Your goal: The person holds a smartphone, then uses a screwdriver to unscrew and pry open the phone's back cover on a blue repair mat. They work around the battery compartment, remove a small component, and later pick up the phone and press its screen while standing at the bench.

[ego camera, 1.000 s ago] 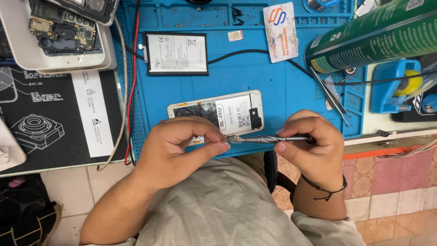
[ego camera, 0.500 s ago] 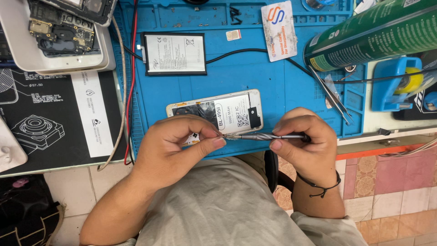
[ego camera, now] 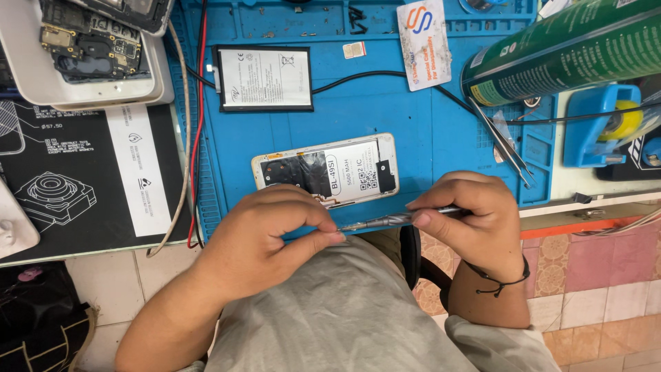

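At the near edge of the blue mat [ego camera: 427, 138] that covers the surface, both hands are working on one slim metal screwdriver [ego camera: 396, 220], held level just above the person's lap. The right hand [ego camera: 475, 220] is gripping the handle end with fingers curled round it, while the left hand [ego camera: 265, 238] is pinching the tip end between thumb and fingertips; whether a bit is being fitted, turned or pulled off cannot be told.

Just beyond the hands, the opened phone [ego camera: 327, 172] is lying face down on the mat with its back cover off and its battery still sitting inside. The tool is not touching it, so by my reading the work on this phone is at an early stage: opened, but with the inner parts still in place.

Farther off, a loose battery [ego camera: 263, 77] is lying flat, with a black cable running beside it. At the far left, a second stripped phone with bare boards [ego camera: 89, 48] is resting on a white tray. To the right, tweezers [ego camera: 502, 141] are lying slantwise near a green spray can [ego camera: 564, 48].
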`<state>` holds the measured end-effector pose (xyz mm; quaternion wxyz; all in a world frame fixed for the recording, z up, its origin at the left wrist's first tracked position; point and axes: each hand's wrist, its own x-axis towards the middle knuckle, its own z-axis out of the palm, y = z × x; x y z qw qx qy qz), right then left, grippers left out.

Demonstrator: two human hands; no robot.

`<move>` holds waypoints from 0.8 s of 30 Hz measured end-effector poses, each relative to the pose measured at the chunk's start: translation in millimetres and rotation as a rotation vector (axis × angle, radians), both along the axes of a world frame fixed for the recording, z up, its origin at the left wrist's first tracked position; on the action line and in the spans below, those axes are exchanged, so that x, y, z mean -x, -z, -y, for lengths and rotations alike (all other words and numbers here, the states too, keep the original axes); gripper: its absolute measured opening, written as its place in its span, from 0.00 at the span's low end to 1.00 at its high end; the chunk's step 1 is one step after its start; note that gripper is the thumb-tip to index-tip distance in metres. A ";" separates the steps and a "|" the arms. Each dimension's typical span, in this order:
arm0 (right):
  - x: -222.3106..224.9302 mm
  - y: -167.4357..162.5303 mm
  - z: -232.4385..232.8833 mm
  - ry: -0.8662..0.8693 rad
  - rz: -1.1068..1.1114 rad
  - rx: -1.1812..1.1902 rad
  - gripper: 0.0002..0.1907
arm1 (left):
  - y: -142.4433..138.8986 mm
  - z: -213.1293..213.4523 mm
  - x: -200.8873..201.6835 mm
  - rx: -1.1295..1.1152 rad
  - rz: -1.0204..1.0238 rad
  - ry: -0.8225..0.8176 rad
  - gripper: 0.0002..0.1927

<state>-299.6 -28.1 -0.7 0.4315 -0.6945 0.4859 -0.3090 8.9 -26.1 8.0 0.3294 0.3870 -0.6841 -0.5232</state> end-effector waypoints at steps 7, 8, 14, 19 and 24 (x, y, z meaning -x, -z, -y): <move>-6.5 -49.2 5.2 0.162 -0.192 0.126 0.12 | -0.5 -7.9 -5.4 0.314 0.233 -0.369 0.37; -4.4 -62.6 8.9 0.087 -0.254 0.222 0.12 | 0.1 -8.5 -10.1 0.340 0.332 -0.427 0.42; -1.5 -106.1 44.8 -0.289 -0.689 0.505 0.09 | 18.8 -8.9 -18.0 0.328 0.497 -0.406 0.65; -17.0 -108.5 58.7 -0.318 -0.813 0.624 0.07 | 28.2 -11.6 -20.9 0.374 0.494 -0.385 0.68; -23.3 -107.4 63.4 -0.356 -0.822 0.614 0.08 | 29.9 -11.1 -21.6 0.384 0.512 -0.387 0.65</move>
